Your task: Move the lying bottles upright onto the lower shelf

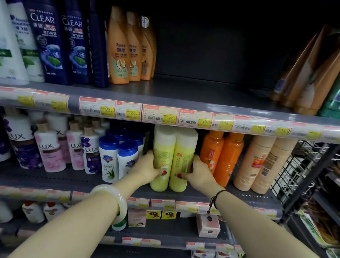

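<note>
While both hands are gripping them, the left yellow bottle (pixel 163 149) and the right yellow bottle (pixel 184 149) are standing upright on the lower shelf (pixel 73 178). They are touching each other, between the blue-capped white bottles (pixel 108 156) on one side and the orange bottles (pixel 220 156) on the other. The left hand (pixel 148 166) is wrapping around the left yellow bottle at its lower half, thumb on the front. The right hand (pixel 197 170) is holding the right yellow bottle the same way from the opposite side. Both bottoms seem to be resting on the shelf board, close to its front edge. The upper shelf (pixel 199 92) is showing a bare stretch in its middle, and no bottle is lying there in view. By my judgement the task is nearing its end. The pair is upright and in place, leaving only the letting go and perhaps a nudge back into line. Whether other lying bottles are waiting out of view, I cannot tell.
</note>
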